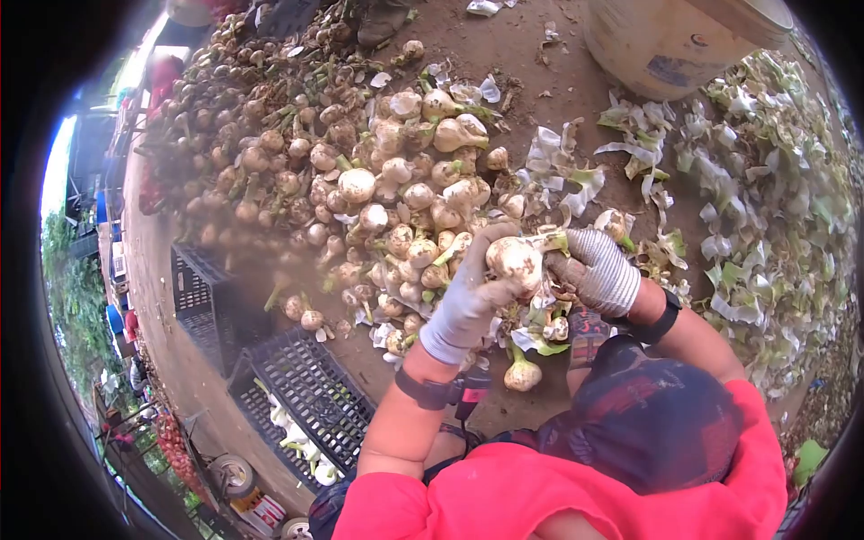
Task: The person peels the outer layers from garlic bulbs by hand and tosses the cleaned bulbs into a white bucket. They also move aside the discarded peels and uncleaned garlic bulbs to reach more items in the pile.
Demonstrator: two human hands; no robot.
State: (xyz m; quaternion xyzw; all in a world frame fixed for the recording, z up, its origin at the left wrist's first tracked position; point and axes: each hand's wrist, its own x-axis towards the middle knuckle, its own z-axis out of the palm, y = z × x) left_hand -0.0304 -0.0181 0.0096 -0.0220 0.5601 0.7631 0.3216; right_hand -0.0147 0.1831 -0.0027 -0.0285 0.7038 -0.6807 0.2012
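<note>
A large whitish bulb with soil on it (516, 261) is gripped in my left hand (470, 301), which wears a pale glove. Its short green stalk points toward my right hand (598, 270), gloved in ribbed white. The fingers of my right hand are curled closed beside the bulb and stalk; what they hold is hidden. Below my hands, a bulb with a green stalk (522, 373) lies on the ground. A big heap of similar bulbs (418, 193) spreads ahead and to the left, close to my left hand.
Black plastic crates (310, 396) stand at lower left, one with white and green pieces inside. A dirty pale bucket (679, 45) is at upper right. Peeled leaves and skins (765, 198) cover the right side. A dark shoe (382, 22) shows at the heap's top edge.
</note>
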